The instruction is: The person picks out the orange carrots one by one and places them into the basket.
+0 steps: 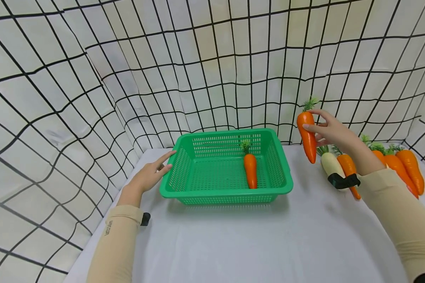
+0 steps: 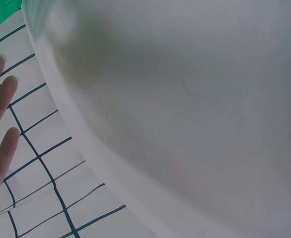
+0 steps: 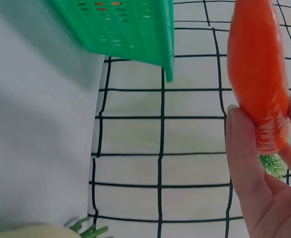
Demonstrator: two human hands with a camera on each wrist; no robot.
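A carrot with a green tuft hangs tip-down above the table, right of the basket; my right hand pinches its upper end between thumb and fingers. The right wrist view shows the same carrot close up, with the thumb on its side. My left hand touches the left rim of the green plastic basket with fingers extended. In the left wrist view, only some fingers of the left hand show at the edge. Inside the basket, toward its right, lies another carrot.
Under my right forearm lie a white radish and a carrot. Several more carrots are grouped at the far right. A white cloth covers the table. Black netting over white sheeting stands behind and at the left.
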